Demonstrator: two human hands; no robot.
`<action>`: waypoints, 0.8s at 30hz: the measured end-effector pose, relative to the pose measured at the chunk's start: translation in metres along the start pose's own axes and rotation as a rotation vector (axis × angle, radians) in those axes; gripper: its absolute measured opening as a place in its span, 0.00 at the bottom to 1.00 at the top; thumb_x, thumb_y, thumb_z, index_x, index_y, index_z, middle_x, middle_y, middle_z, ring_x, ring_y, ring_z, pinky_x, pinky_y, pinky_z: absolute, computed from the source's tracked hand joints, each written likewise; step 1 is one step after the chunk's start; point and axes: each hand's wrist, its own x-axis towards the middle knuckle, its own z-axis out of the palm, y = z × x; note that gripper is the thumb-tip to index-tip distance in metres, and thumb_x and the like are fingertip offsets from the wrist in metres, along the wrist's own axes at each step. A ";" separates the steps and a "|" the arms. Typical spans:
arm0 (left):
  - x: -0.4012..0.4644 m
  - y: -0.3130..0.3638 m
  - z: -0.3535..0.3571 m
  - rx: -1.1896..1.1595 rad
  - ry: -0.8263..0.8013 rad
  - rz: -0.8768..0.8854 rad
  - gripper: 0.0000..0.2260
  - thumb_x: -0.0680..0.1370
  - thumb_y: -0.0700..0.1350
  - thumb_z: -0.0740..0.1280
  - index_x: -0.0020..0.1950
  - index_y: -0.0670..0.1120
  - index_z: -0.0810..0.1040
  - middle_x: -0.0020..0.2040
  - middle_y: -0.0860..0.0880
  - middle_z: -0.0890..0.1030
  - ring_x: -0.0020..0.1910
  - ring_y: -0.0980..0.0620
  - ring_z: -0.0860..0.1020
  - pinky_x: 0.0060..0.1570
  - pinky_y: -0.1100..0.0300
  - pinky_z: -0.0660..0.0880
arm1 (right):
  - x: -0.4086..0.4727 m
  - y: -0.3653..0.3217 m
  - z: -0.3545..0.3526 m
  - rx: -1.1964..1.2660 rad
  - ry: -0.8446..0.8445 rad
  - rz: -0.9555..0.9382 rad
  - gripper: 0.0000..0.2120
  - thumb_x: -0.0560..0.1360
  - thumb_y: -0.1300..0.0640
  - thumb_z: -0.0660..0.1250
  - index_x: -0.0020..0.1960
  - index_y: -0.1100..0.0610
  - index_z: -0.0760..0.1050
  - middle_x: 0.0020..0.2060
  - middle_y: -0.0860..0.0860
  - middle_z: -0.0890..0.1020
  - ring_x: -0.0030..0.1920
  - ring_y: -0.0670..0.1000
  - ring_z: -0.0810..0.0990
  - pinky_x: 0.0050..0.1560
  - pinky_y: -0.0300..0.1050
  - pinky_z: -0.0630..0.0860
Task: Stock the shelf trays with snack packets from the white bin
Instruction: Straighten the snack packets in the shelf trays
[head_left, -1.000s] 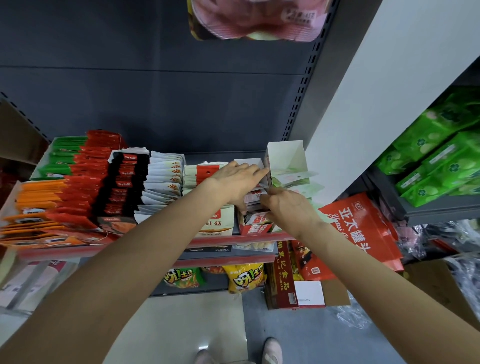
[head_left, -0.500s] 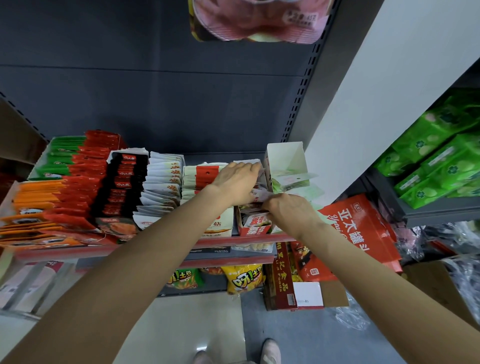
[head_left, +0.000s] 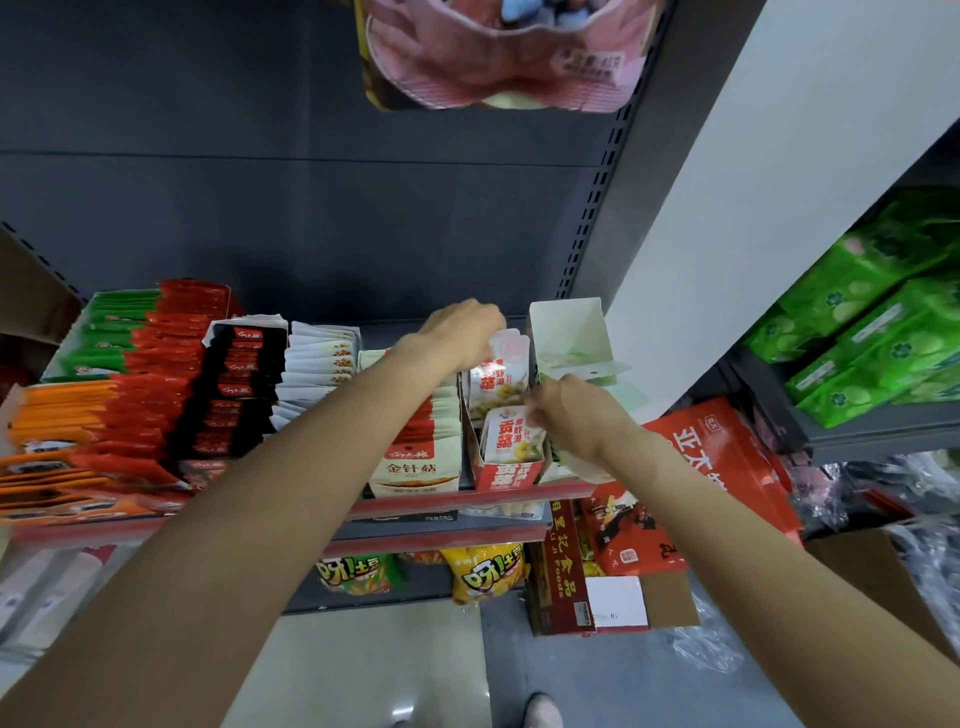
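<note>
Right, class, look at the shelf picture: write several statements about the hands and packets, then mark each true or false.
1. Both hands are at the red and white tray. True.
2. The left hand holds an orange packet. False: it grips white and red packets at the tray's back.
3. The right hand touches the front packet in that tray. True.
4. The green packs sit left of the hands. False: they are on the shelf to the right.
5. The yellow snack bag lies on a lower shelf. True.

Single head-worn wide-angle view, facing forward and down, seemingly close to shelf (head_left: 467, 499)
</note>
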 end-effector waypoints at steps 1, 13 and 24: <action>0.002 -0.002 0.001 0.012 0.027 -0.012 0.04 0.76 0.36 0.63 0.48 0.44 0.72 0.53 0.42 0.77 0.50 0.42 0.76 0.40 0.54 0.68 | 0.000 -0.005 -0.001 -0.023 0.072 0.030 0.09 0.78 0.62 0.61 0.57 0.57 0.74 0.51 0.57 0.80 0.51 0.58 0.79 0.44 0.47 0.73; 0.008 -0.021 0.024 -0.189 -0.006 -0.137 0.17 0.78 0.44 0.64 0.66 0.44 0.65 0.58 0.41 0.76 0.54 0.40 0.76 0.46 0.50 0.73 | 0.017 -0.014 0.004 -0.186 0.210 -0.021 0.12 0.76 0.64 0.64 0.58 0.55 0.75 0.49 0.53 0.81 0.52 0.54 0.77 0.50 0.45 0.74; 0.003 -0.030 0.018 -0.383 -0.023 -0.075 0.25 0.79 0.45 0.63 0.75 0.47 0.58 0.67 0.42 0.72 0.64 0.43 0.72 0.58 0.53 0.69 | 0.028 -0.032 0.003 -0.186 0.256 0.042 0.32 0.68 0.68 0.69 0.67 0.58 0.61 0.61 0.57 0.69 0.61 0.57 0.69 0.58 0.49 0.70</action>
